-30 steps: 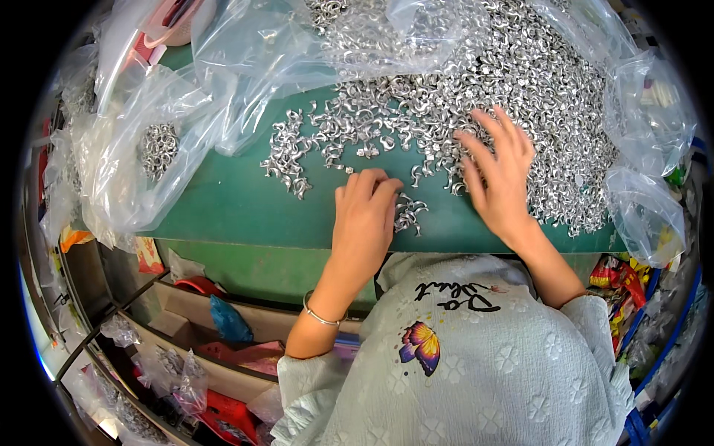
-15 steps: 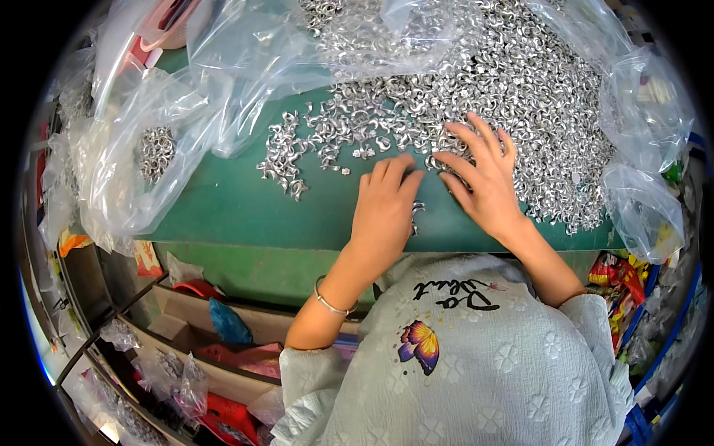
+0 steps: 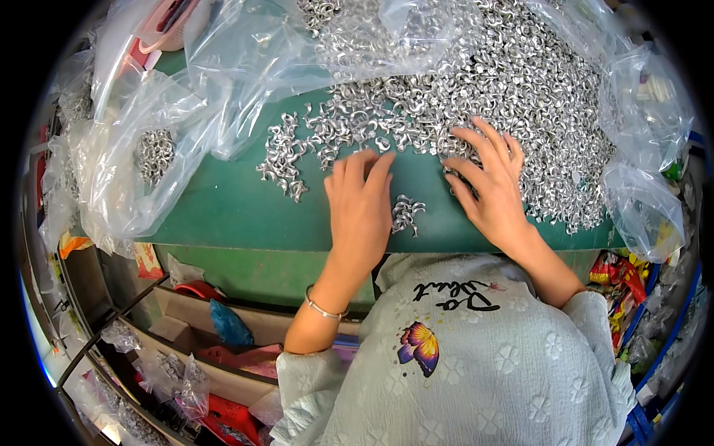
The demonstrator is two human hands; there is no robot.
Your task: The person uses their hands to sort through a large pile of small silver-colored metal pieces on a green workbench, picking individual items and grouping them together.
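- Two bare hands lie on a green table top [image 3: 223, 212], both palm-down with fingers spread and grasping nothing.
- Left hand [image 3: 359, 208] rests flat on the green surface; its fingertips reach toward 12 o'clock and end just short of the edge of the heap of small silvery metal parts [image 3: 491, 82].
- Right hand [image 3: 491, 186] lies at the heap's lower edge, fingertips touching the parts, thumb pointing to 9 o'clock.
- Between the two hands, at 3 o'clock of the left hand, sits a small cluster of parts [image 3: 407, 214], apart from the main heap and just beside the left palm.
- Thin metal bangle [image 3: 325, 311] circles the left wrist.
- Clear plastic bags [image 3: 245, 67] crowd the table from 9 to 12 o'clock; one at 9 o'clock holds a little clump of parts [image 3: 154, 152].
- Another clear bag [image 3: 643, 208] lies at 3 o'clock of the right hand.
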